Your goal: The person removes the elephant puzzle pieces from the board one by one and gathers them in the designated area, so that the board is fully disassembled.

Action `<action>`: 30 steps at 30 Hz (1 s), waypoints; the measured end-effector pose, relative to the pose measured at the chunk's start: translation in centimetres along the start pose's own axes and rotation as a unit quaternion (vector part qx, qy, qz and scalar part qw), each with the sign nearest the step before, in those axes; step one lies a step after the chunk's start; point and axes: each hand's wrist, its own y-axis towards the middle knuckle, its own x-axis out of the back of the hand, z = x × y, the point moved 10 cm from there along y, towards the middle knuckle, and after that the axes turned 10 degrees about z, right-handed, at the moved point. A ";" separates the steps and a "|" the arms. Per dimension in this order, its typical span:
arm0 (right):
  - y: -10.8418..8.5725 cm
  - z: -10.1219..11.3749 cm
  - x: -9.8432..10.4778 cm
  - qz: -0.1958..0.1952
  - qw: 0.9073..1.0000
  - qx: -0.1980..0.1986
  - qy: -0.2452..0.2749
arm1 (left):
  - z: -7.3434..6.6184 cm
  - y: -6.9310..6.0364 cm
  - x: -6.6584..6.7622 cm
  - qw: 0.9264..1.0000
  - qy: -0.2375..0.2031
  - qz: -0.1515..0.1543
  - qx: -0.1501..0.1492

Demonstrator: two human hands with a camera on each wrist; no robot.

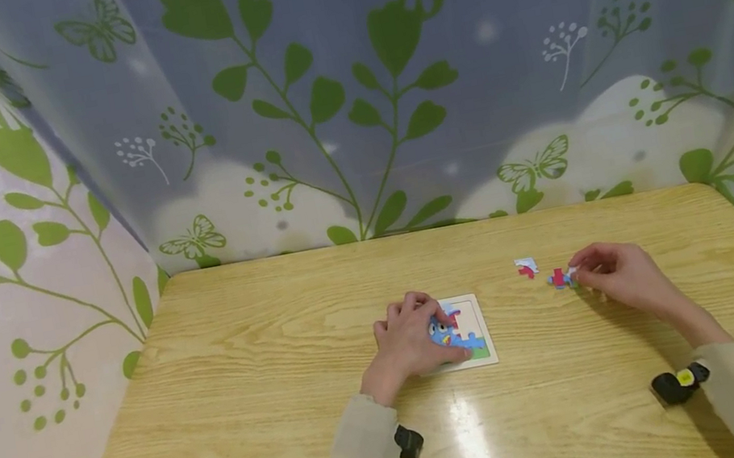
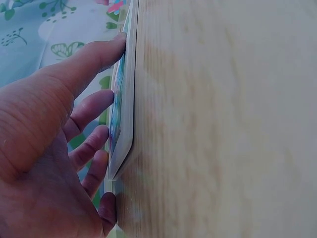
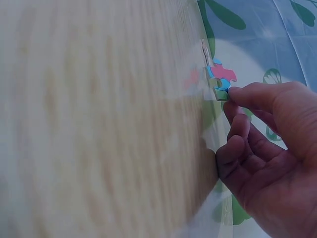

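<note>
A small jigsaw puzzle [image 1: 483, 323] in a white frame lies on the table, with a blue big-eyed figure partly assembled and a bare patch at its upper right. My left hand [image 1: 409, 340] spreads over its left side, thumb and fingertips resting on its face, as the left wrist view also shows along the puzzle's edge [image 2: 130, 99]. Off to the right, my right hand [image 1: 622, 278] pinches a blue-and-green jigsaw piece [image 3: 221, 90] between thumb and index finger. Red and blue parts [image 1: 558, 278] show just beside the fingertips; whether these are one piece or two, I cannot tell.
Another loose piece [image 1: 527, 266], white and red, lies on the table just left of and beyond the right hand. The wooden table [image 1: 248, 348] meets a leaf-patterned curtain [image 1: 287, 112] at its back edge. Each wrist wears a black device [image 1: 410, 444].
</note>
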 end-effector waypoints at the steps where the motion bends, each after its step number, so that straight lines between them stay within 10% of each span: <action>1: 0.1 -0.1 0.0 0.000 1.000 -0.001 -0.002 | 0.0 0.0 0.0 1.000 0.000 0.000 0.000; 30: 3.2 -1.1 0.9 0.020 0.999 -0.023 -0.043 | 0.0 0.0 0.0 1.000 0.008 0.001 0.005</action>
